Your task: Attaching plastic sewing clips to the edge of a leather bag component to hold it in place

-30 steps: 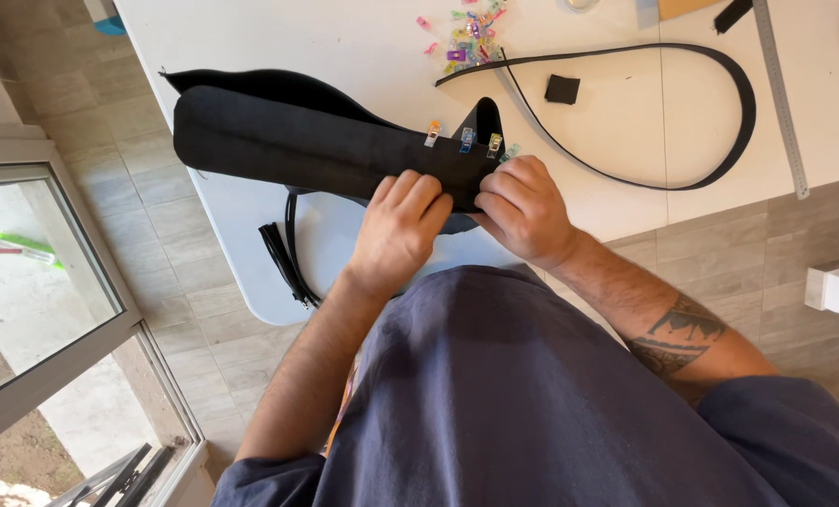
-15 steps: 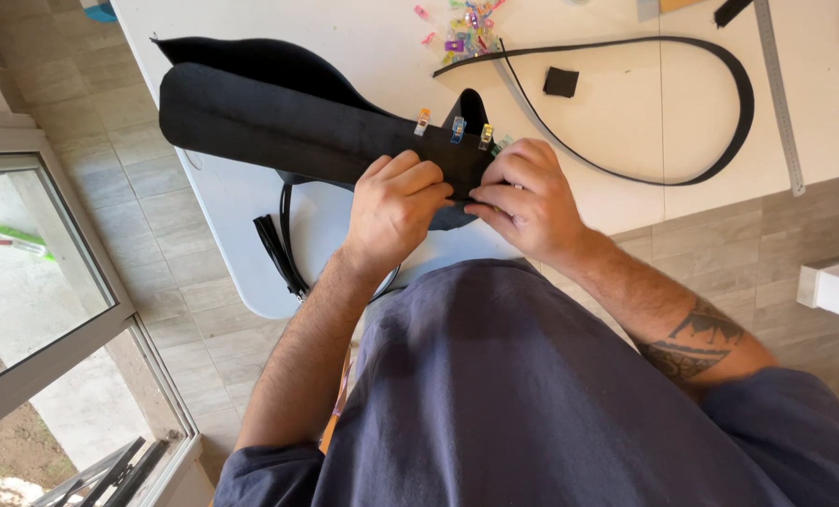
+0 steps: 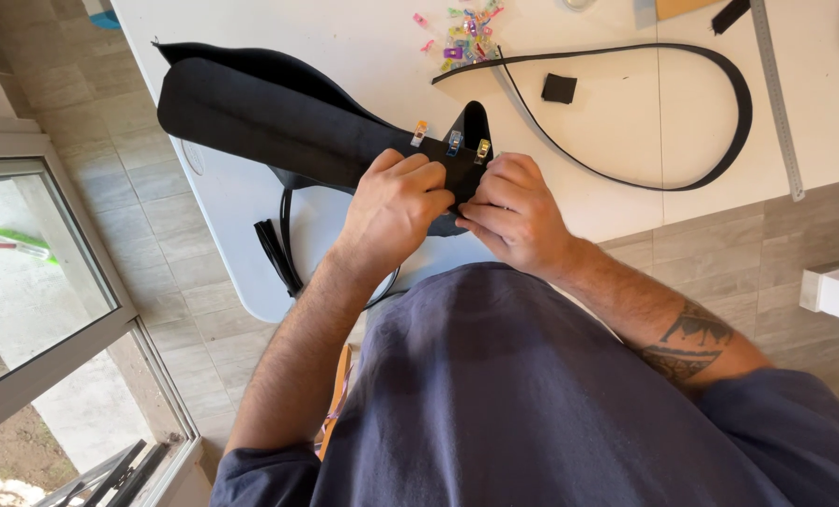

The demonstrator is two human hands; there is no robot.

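Fabric [image 3: 278, 117] shifted, fingers [image 3: 480, 208] half-hidden

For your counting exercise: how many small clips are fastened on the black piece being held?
3: orange clip, blue clip, yellow clip, side by side above the fingers; hands may hide others.

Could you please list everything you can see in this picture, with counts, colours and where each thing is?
black folded material: one, black, on the table, near end held by both hands
clips on the material: three, orange, blue and yellow, along its near edge
loose clips: a small pile, mixed colours, far side of table
strap: one, black, looped on the table at right
small square piece: one, black, inside the loop
ruler: one, metal grey, right of the strap
table: one, white
left hand: gripping the material
right hand: fingers pinching its edge
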